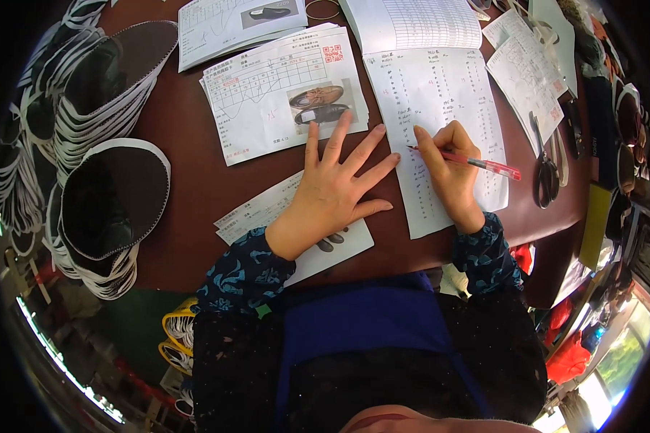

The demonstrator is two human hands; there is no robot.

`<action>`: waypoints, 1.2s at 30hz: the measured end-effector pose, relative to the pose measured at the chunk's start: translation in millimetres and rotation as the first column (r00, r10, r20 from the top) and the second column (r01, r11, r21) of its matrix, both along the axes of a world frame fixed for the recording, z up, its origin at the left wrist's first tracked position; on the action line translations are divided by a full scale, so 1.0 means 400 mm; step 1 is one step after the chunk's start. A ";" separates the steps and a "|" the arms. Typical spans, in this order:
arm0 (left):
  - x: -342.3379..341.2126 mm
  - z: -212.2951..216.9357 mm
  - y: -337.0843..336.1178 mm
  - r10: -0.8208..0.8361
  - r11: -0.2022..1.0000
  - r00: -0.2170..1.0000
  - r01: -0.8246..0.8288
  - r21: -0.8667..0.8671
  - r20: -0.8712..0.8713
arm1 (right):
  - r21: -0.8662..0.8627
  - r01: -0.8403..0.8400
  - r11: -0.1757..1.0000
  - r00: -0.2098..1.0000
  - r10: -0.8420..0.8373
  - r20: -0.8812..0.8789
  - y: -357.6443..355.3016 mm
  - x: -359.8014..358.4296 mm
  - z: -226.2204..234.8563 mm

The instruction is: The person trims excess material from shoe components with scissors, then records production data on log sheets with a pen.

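Brown table under papers; right fingers pinch red pen, left fingers spread wide.

Form with shoe photos: white sheet stack, mid-table, small red square code near its top right corner.
Handwritten list: long white sheet, right of centre, reaching toward the near edge.
Top-left form: white, at the far edge, grey shoe photo.
Near-edge slips: white, overlapping.

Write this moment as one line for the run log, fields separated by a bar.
right hand: holds red pen, tip on handwritten sheet | left hand: flat, fingers spread over form sheets | scissors: on table, untouched
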State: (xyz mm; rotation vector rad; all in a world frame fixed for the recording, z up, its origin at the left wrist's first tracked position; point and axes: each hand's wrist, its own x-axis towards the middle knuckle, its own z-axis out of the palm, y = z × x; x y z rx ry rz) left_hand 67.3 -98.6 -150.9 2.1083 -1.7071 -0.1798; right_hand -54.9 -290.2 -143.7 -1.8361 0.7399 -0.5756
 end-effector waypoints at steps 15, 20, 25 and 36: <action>0.004 0.017 -0.005 0.015 1.000 1.000 -0.016 0.020 0.023 | -0.011 0.066 0.998 0.997 -0.066 0.027 -0.007 -0.002 -0.014; 0.002 0.016 -0.010 0.003 1.000 1.000 -0.003 0.024 0.031 | -0.060 0.032 0.998 0.999 -0.033 -0.006 0.001 -0.012 -0.004; 0.001 0.017 -0.010 0.002 1.000 0.999 -0.003 0.025 0.038 | -0.083 0.017 0.996 0.999 -0.019 -0.033 -0.001 -0.014 -0.003; 0.001 0.018 -0.011 0.002 1.000 1.000 -0.003 0.027 0.029 | -0.148 -0.021 0.989 0.998 0.013 -0.058 0.002 -0.010 -0.002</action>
